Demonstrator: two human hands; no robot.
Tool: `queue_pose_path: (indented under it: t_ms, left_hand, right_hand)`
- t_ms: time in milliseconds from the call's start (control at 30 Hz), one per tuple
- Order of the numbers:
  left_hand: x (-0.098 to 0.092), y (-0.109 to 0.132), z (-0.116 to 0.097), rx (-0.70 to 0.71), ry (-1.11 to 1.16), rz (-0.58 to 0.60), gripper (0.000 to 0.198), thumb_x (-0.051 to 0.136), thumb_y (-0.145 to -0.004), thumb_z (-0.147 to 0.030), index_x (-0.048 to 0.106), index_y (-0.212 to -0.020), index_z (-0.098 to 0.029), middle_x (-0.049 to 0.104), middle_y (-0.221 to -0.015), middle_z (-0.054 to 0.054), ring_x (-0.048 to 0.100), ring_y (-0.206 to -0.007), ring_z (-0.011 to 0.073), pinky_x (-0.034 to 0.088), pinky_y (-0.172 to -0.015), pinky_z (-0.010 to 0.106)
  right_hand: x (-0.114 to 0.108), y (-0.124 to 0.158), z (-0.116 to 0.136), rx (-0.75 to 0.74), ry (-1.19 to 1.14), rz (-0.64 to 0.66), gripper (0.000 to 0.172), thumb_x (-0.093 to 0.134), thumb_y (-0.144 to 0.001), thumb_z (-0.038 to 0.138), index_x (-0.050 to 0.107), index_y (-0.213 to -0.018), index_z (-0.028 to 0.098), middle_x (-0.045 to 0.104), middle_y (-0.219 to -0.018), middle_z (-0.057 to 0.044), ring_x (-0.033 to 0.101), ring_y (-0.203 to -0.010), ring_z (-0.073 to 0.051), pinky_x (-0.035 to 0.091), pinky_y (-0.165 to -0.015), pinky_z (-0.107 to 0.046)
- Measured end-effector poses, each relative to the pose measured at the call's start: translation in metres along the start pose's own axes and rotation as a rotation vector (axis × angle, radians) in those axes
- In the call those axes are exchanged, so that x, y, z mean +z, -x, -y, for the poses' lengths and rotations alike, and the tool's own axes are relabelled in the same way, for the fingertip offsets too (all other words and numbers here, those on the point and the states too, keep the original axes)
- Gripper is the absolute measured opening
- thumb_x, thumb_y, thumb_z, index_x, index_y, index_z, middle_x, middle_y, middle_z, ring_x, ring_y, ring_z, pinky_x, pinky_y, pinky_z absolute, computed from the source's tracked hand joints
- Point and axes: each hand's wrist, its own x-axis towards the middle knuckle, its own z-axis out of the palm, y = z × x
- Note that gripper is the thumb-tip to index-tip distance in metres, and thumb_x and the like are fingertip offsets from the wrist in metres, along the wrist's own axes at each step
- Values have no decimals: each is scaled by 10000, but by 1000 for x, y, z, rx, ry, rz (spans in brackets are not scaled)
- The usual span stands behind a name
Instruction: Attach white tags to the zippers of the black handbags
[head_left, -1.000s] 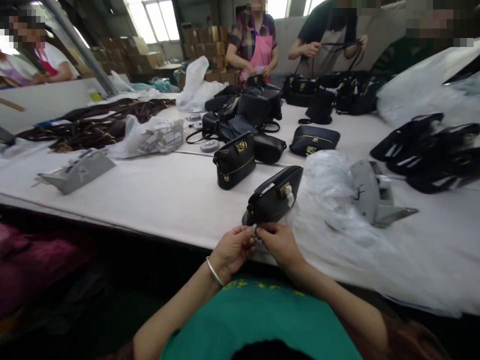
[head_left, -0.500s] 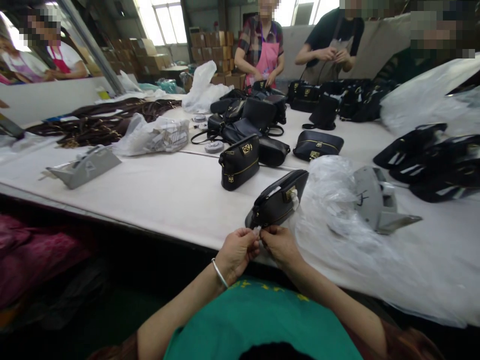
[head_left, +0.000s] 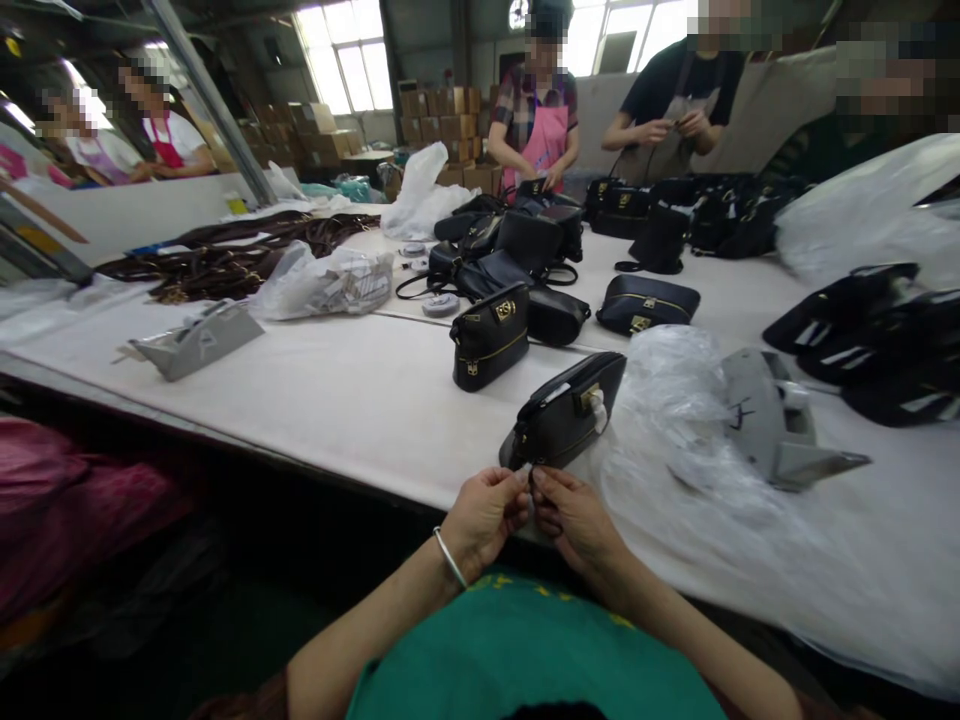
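A small black handbag (head_left: 562, 415) with a gold zip and gold clasp stands tilted near the table's front edge. White wrapping (head_left: 598, 410) hangs at its clasp. My left hand (head_left: 487, 515) and my right hand (head_left: 577, 515) meet just in front of the bag's near end, fingertips pinched together. Between them is a tiny piece, whitish on the left and dark on the right, too small to name. It seems to be at the end of the bag's zip, but whether it is attached cannot be seen. Another black handbag (head_left: 491, 338) stands upright just beyond.
Crumpled clear plastic (head_left: 675, 440) lies right of the bag, beside a grey metal device (head_left: 765, 420). A similar device (head_left: 199, 342) sits at left. Black bags (head_left: 525, 240) pile up farther back, near brown straps (head_left: 225, 250). Co-workers (head_left: 544, 130) stand across the table.
The whole view has shifted, so the table's things appear slightly farther right and lower. Both hands stay pinched at the bag's near end, and the whitish bit between the fingertips shows less.
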Motion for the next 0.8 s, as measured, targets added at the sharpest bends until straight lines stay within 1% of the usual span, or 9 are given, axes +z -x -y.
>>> queue_pose_path:
  t_ms: [100, 233, 333, 433, 533, 600, 700, 800]
  left_hand:
    - [-1, -1, 1, -39, 26, 16, 236, 809, -755, -197, 586, -755, -119, 629, -626, 1, 586, -506, 60, 495, -478, 148]
    - [-3, -2, -1, -133, 80, 42, 157, 747, -821, -172, 610, -786, -103, 642, -665, 13, 592, -504, 50, 493, -477, 137]
    - [-3, -2, -5, -221, 113, 39, 141, 746, -820, -161, 621, -794, -100, 646, -676, 8, 597, -497, 49, 489, -470, 136]
    - [-3, 0, -11, -270, 114, 45, 132, 746, -815, -161, 628, -801, -102, 644, -656, 5, 611, -505, 61, 505, -491, 147]
    - [-4, 2, -15, -266, 86, 92, 89, 706, -827, -156, 644, -827, -93, 653, -660, 18, 640, -544, 85, 533, -532, 171]
    - [-6, 3, -15, -239, 29, 118, 83, 671, -830, -172, 646, -832, -92, 654, -672, 25, 649, -559, 100, 539, -532, 193]
    - [-11, 4, -11, -190, -104, 95, 131, 658, -817, -237, 630, -836, -111, 670, -712, 48, 664, -586, 128, 530, -519, 216]
    - [-15, 6, -6, -109, -186, 51, 218, 708, -786, -317, 598, -836, -135, 679, -745, 58, 659, -596, 131, 516, -532, 222]
  right_hand:
    - [1, -2, 1, 24, -19, 0, 394, 883, -617, 416, 621, -708, 137, 489, -537, 65, 297, -379, -7, 157, -366, -154]
    - [-2, -5, -1, 84, -72, 29, 375, 889, -625, 388, 657, -771, 132, 456, -527, 78, 291, -384, -6, 169, -361, -135]
    - [-5, -9, -4, 123, -124, 72, 352, 879, -649, 374, 665, -798, 137, 427, -511, 88, 264, -386, -9, 172, -355, -130]
    - [-5, -11, -5, 159, -175, 86, 348, 891, -629, 351, 640, -756, 147, 413, -477, 96, 253, -380, -13, 180, -346, -127]
    - [-3, -12, -5, 167, -178, 60, 371, 903, -604, 347, 609, -718, 151, 449, -469, 82, 311, -379, -25, 212, -343, -127]
    - [0, -12, -6, 154, -176, 33, 393, 911, -586, 345, 587, -699, 154, 464, -478, 77, 340, -385, -30, 221, -342, -128]
    - [3, -13, -7, 119, -180, -15, 428, 924, -559, 343, 552, -670, 164, 430, -475, 93, 328, -388, -26, 214, -341, -126]
    - [4, -12, -8, 73, -154, -13, 443, 929, -548, 356, 544, -656, 165, 391, -475, 107, 293, -389, -18, 208, -347, -129]
